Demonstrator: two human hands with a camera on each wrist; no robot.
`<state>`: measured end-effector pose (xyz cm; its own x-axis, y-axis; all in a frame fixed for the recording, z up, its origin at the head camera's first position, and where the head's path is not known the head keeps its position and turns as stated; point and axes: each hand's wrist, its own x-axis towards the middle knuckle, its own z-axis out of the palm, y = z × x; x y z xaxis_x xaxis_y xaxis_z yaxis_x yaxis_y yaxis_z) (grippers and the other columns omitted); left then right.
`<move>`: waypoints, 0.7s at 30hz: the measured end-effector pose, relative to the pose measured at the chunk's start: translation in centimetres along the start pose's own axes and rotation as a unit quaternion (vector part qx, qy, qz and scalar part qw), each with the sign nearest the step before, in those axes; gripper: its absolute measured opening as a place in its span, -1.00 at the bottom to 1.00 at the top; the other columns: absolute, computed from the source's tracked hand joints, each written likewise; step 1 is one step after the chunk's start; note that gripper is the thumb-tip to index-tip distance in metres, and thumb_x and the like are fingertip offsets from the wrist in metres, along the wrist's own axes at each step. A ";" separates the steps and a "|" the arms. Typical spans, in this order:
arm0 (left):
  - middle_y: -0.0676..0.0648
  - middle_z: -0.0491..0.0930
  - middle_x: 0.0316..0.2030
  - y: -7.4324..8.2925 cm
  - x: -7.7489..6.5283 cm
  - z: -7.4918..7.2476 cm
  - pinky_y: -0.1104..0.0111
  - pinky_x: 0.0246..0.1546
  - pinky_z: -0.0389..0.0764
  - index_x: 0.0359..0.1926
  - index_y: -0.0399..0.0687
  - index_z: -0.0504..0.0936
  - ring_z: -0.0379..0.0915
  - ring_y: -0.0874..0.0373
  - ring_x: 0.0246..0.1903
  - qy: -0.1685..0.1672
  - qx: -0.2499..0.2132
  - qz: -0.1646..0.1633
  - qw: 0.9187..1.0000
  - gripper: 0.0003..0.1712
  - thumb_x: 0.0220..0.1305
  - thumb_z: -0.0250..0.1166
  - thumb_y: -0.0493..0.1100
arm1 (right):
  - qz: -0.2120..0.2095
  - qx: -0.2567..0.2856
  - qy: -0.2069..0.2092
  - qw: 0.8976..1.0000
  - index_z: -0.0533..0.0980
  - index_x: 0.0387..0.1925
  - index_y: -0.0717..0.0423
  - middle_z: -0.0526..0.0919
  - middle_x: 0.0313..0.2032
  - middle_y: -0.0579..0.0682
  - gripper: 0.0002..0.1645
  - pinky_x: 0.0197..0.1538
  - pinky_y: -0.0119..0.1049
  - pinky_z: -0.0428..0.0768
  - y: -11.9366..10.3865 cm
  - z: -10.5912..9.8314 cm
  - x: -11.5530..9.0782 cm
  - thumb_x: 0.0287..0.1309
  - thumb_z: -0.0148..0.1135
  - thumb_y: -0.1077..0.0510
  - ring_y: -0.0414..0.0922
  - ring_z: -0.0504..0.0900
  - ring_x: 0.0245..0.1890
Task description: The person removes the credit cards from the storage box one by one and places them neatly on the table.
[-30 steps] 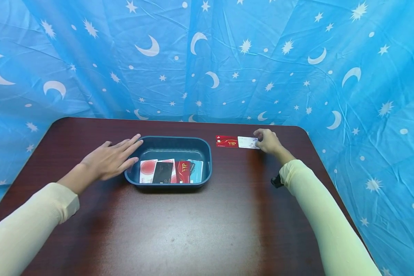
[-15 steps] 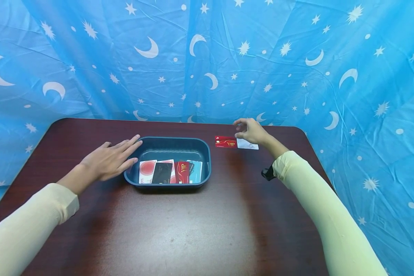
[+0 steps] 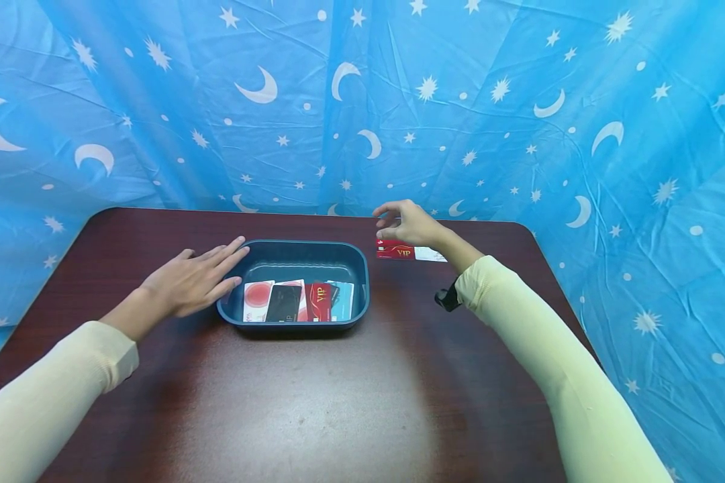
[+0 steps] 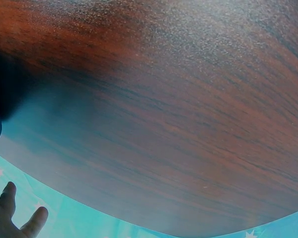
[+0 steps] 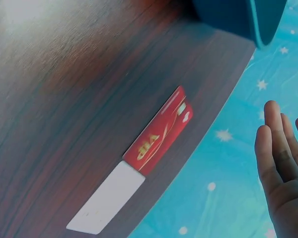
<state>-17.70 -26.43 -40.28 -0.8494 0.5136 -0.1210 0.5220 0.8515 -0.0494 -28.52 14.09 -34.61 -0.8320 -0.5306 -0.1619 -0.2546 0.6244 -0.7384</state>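
Note:
My left hand [image 3: 190, 282] lies with its fingers straight, the fingertips at the left rim of a dark blue tray [image 3: 362, 288]. Inside the tray lie several cards: a white one with a pink circle [image 3: 257, 300], a black card [image 3: 284, 304], a red VIP card [image 3: 319, 302] and a light blue card [image 3: 344, 302]. My right hand [image 3: 412, 225] hovers, holding nothing, over another red VIP card [image 5: 159, 131] on the table. A white card [image 5: 107, 198] lies end to end with that red card. In the head view my right hand and wrist partly cover both.
The dark wood table [image 3: 314, 416] has rounded far corners. Behind and to the right hangs a blue curtain [image 3: 314, 134] with white moons and stars. A black strap or device [image 3: 447, 298] sits under my right wrist.
My right hand has let go of the white card and moved left, until it is above the red card. The white card stays beside the red one. My left hand has not moved.

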 end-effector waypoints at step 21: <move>-0.27 -0.05 0.54 0.2 0.5 -0.2 -0.32 0.23 0.26 0.56 -0.14 0.00 0.20 -0.24 0.39 -0.011 -0.001 -0.008 1.000 -0.16 0.50 -0.08 0.24 | -0.049 0.029 -0.116 0.992 0.45 0.23 0.36 0.57 0.09 0.30 -0.49 0.10 -0.19 0.61 -2.9 3.4 2.4 0.25 0.27 0.35 0.05 0.62 0.06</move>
<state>-17.99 -25.96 -40.13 -0.8559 0.4971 -0.1427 0.5079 0.8600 -0.0502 -28.16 9.04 -35.03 -0.6675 -0.7087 -0.2282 -0.2943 0.5327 -0.7935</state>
